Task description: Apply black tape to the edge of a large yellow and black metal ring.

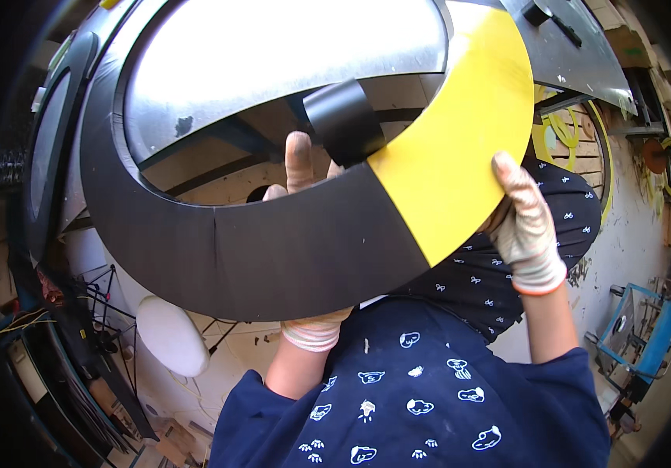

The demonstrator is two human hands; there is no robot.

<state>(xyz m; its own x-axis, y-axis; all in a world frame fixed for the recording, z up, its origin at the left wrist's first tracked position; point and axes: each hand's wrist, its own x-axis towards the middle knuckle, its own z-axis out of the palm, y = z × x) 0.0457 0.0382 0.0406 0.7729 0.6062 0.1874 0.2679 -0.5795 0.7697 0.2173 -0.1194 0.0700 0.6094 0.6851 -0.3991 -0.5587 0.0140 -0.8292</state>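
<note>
A large flat oval ring (pixel 296 261), mostly black with a yellow section (pixel 468 125) on its right, is tilted up in front of me. My right hand (pixel 530 230), in a pale knitted glove, grips the outer edge of the yellow section, thumb on top. From beneath, my left hand (pixel 299 164) supports the black part; its gloved fingers rise past the inner edge, and the palm is hidden. A curled black strip (pixel 343 123) stands at the inner edge where black meets yellow.
Behind the ring lies a shiny metal tabletop (pixel 288 54). A white round-topped stool (pixel 171 335) stands at lower left. Yellow rings (pixel 561 132) lie on a slatted surface at right. A blue metal frame (pixel 651 331) is on the floor farther right.
</note>
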